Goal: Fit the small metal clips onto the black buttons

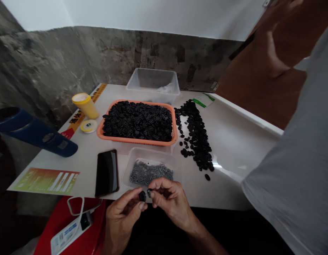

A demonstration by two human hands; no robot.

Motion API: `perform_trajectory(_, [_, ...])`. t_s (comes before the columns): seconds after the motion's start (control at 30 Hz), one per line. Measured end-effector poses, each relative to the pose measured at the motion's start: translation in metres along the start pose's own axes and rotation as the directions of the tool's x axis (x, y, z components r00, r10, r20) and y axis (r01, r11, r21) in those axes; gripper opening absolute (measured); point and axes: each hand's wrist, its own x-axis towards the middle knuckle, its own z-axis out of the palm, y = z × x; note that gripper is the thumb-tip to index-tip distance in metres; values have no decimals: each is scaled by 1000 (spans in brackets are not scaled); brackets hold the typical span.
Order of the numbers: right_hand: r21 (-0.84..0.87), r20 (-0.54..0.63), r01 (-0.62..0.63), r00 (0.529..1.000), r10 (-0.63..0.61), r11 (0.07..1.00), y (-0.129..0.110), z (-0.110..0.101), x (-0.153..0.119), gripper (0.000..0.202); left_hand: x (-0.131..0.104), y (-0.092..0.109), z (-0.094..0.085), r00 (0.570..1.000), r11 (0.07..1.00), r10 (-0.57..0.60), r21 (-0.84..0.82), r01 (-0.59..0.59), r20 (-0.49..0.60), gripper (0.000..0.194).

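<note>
Between the thumb and fingers of my left hand (126,209) is a small round black plastic piece (142,196). My right hand (169,198) is close beside it, pinching a smaller dark part (149,192) whose kind is too small to make out. Both hands are at the table's front edge, just before a clear plastic tub (126,170) of small grey metal screws (150,172). Behind the tub, an orange basket (100,132) is heaped with black plastic pieces (137,120). More black pieces (197,138) lie in a long pile to the right.
A phone (107,173), a blue bottle (36,131) and a yellow canister (85,106) with its lid (88,126) stand or lie at left. An empty-looking clear bin (153,81) is at the back. A power bank (70,233) rests on a red stool (93,226). Someone's grey sleeve (288,159) fills the right.
</note>
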Motion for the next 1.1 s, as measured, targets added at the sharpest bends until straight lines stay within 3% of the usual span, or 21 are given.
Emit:
perform_trajectory(0.27, [77,23,-32,999,30,997,5,1,-1,18,-1,-2,-1,999,995,36,98,-37,13,25])
perform_trajectory(0.53, [120,39,-43,998,38,992,9,2,-2,16,-1,2,-2,987,975,160,150,-162,24,27])
perform_trajectory(1.1, [132,33,-24,999,20,991,6,4,-5,15,3,11,-2,936,928,342,125,-351,89,43])
